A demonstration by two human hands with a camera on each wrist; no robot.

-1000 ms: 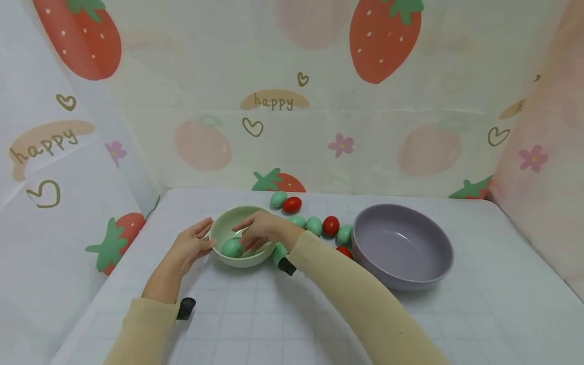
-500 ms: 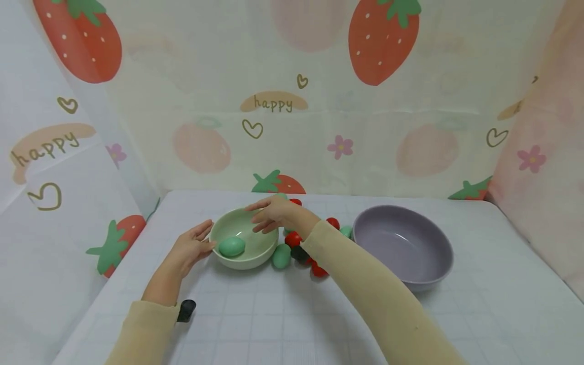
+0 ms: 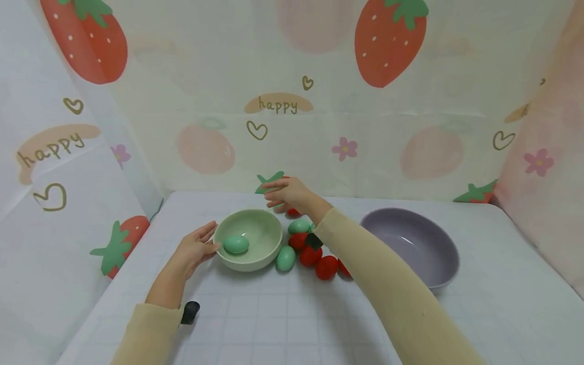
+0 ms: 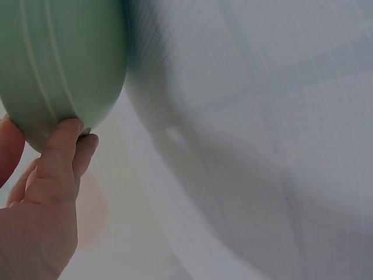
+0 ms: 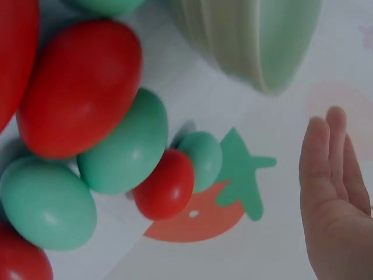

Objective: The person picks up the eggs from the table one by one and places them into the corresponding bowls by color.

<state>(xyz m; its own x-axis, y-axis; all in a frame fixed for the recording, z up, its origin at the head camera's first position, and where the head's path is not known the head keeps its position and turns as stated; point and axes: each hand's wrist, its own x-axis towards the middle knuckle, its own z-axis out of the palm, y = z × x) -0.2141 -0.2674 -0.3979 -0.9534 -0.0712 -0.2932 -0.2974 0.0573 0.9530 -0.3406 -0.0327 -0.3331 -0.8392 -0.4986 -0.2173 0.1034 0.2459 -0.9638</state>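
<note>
Beige sleeves reach in from the near edge of the pale checked worktop. The closest egg, a red egg, lies right of centre with other red ones around it, and a green egg sits just beside the right side of a pale green bowl. The bowl stands upright toward the worktop's left edge, another green egg lying inside it. The left hand holds the bowl's left side between thumb and fingers. Nearer the right edge stands an oval grey-purple bowl. More red and green eggs stretch toward the far edge. There the right hand hangs in the air, fingers nearly straight and holding nothing, apart from bowl and eggs. Behind rises a strawberry-print backdrop.
</note>
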